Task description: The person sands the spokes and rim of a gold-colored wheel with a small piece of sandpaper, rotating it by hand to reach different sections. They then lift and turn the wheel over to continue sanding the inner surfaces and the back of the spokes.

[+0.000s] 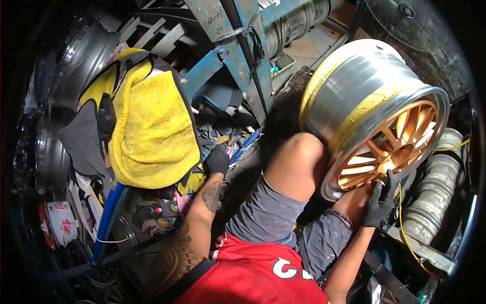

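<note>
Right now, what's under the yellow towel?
The yellow towel drapes over a heap: grey cloth and a black-and-yellow item stick out at its left edge. What the heap rests on is covered. The left hand reaches into clutter beside it.

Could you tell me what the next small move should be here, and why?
Probably close the left hand on one tool from the clutter it reaches into. The right hand already steadies the orange-spoked wheel at its lower rim, against the knee, so the wheel seems ready for work.
</note>
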A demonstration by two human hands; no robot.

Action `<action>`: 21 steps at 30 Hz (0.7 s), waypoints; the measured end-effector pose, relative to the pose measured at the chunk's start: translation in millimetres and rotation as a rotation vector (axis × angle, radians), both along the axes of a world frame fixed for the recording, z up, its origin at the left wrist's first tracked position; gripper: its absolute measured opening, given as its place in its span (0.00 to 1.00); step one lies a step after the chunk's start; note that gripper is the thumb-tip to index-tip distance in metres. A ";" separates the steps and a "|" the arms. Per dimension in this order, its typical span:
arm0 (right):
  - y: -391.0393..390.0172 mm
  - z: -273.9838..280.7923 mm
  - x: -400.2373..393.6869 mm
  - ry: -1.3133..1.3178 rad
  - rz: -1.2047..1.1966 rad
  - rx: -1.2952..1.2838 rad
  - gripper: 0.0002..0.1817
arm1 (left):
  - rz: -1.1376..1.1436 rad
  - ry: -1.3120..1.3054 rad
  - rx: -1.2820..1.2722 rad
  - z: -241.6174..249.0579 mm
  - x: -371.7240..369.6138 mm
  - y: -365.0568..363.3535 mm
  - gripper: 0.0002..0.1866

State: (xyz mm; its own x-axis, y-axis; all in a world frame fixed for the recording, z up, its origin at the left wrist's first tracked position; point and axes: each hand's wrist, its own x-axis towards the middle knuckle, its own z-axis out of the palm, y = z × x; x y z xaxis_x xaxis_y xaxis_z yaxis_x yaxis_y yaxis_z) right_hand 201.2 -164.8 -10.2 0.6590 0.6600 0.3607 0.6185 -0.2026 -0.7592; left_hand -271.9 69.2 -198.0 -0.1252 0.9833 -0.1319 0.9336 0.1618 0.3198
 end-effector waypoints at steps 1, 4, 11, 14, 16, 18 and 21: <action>1.8 1.0 -0.5 0.002 0.003 -0.017 0.23 | 0.015 -0.015 0.014 0.1 -4.0 1.5 0.12; 1.8 3.8 1.4 0.017 0.017 -0.047 0.22 | 0.063 -0.071 0.058 1.4 -21.6 2.5 0.12; 2.8 -0.9 4.8 -0.074 0.058 -0.045 0.20 | 0.186 -0.194 0.168 6.9 -63.1 9.1 0.12; 6.4 2.9 2.3 -0.088 0.071 -0.083 0.18 | 0.215 -0.219 0.192 8.5 -71.9 10.4 0.13; 3.2 5.2 3.3 -0.063 0.075 -0.122 0.18 | 0.234 -0.230 0.202 7.8 -76.9 6.0 0.13; 2.7 4.0 4.2 -0.028 0.073 -0.136 0.17 | 0.239 -0.249 0.209 5.9 -79.4 4.7 0.13; 2.5 -11.6 2.2 -0.016 0.110 -0.080 0.17 | 0.234 -0.254 0.227 -1.3 -85.5 1.3 0.13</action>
